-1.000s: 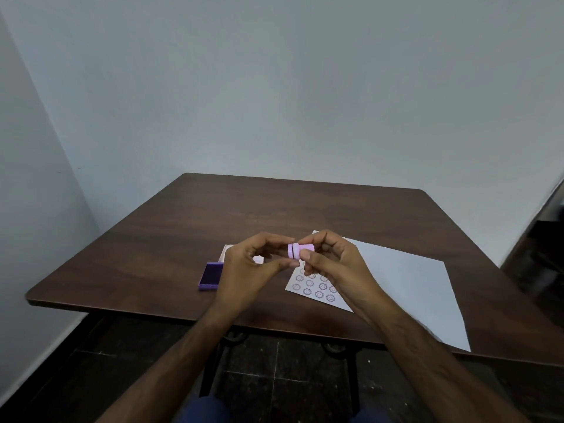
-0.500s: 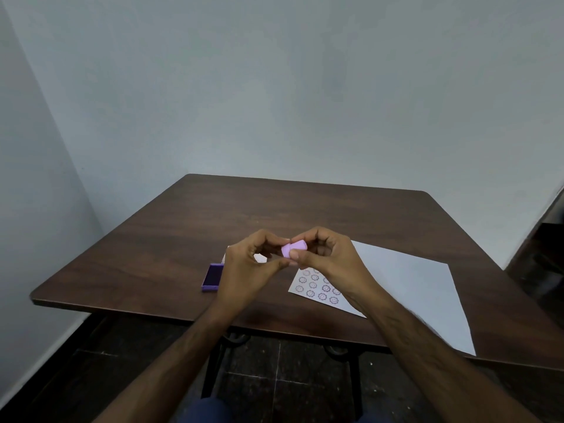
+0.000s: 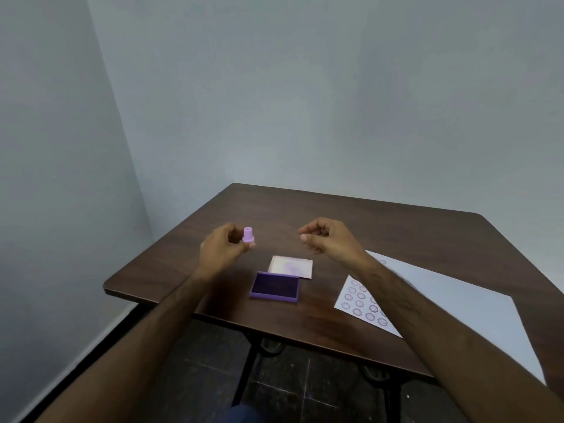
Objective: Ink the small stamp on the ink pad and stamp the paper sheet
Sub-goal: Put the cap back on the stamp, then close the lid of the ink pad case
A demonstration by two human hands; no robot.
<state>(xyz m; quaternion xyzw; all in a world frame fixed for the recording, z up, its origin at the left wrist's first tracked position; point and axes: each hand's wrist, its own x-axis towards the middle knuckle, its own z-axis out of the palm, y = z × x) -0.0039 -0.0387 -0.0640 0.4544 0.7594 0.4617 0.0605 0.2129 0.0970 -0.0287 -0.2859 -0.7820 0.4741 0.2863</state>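
Note:
My left hand (image 3: 221, 250) pinches a small lilac stamp (image 3: 248, 235) upright at its fingertips, above the table and up-left of the ink pad. The purple ink pad (image 3: 274, 286) lies open near the table's front edge, its pale lid (image 3: 291, 266) flat just behind it. My right hand (image 3: 328, 239) hovers to the right with fingers loosely curled, and I see nothing in it. The white paper sheet (image 3: 457, 303) lies at the right, with several round purple stamp marks (image 3: 361, 303) in rows on its near-left corner. My right forearm covers part of the sheet.
The dark wooden table (image 3: 366, 227) stands in a corner between two pale walls. Its front edge runs close below the ink pad, with dark metal legs and dark floor tiles underneath.
My hands, which held the stamp together, have come apart. The stamp stayed in my left hand, which moved left. The view swung left, uncovering the ink pad and lid.

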